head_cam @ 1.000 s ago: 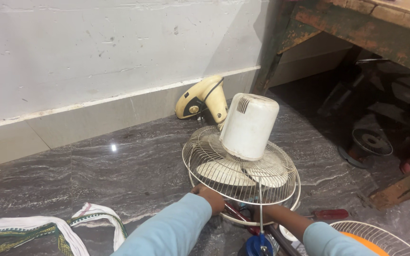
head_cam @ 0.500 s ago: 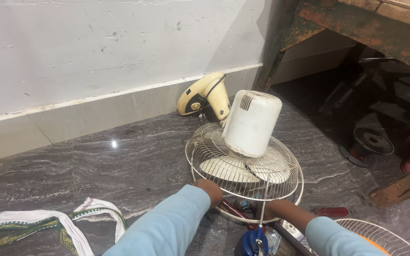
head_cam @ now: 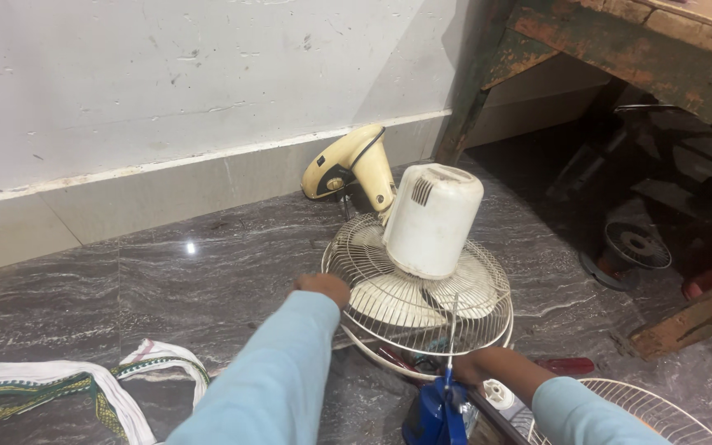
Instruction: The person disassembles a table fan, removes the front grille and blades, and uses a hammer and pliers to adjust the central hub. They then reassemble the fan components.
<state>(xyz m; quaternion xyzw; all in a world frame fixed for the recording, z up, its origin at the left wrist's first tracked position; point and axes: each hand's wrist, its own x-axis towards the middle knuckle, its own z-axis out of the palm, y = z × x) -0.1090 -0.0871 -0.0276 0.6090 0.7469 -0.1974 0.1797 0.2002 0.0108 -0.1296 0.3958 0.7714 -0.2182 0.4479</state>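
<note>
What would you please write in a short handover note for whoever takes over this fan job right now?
Left hand: on the left rim of the wire fan guard, steadying it; grip hidden.
Right hand: at the guard's lower right rim, by a thin metal rod standing above a blue tool; whether it holds the rod is unclear.
Fan: lying face down on the marble floor, motor housing up, cream stand towards the wall.
Done: a separate wire guard lies at the lower right.
Left: blades remain caged.
Nearby: red-handled tool, cloth.
</note>
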